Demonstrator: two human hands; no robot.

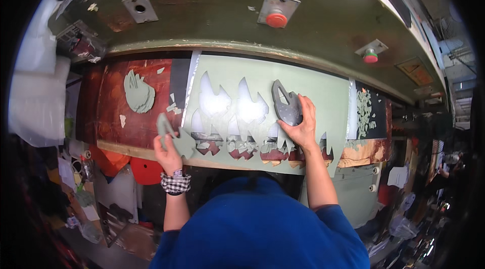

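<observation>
"Where was the dark slotted plate [290, 113]?"
"On the pale-green sheet [326, 100], two o'clock from the left hand [167, 157]. Right hand [306, 127] gripped its right edge."
"Left's hold?"
"Pinched a notched green piece [185, 145]."
"Farther out?"
"Stacked pieces [142, 99] on the red desk [113, 87], eleven o'clock from that hand. From plate: scraps [364, 113] at three, red button [277, 20] at twelve."

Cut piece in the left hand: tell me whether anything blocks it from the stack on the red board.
Nothing visible stands between the cut piece in the left hand and the stack; small scraps lie to the stack's right.
</observation>
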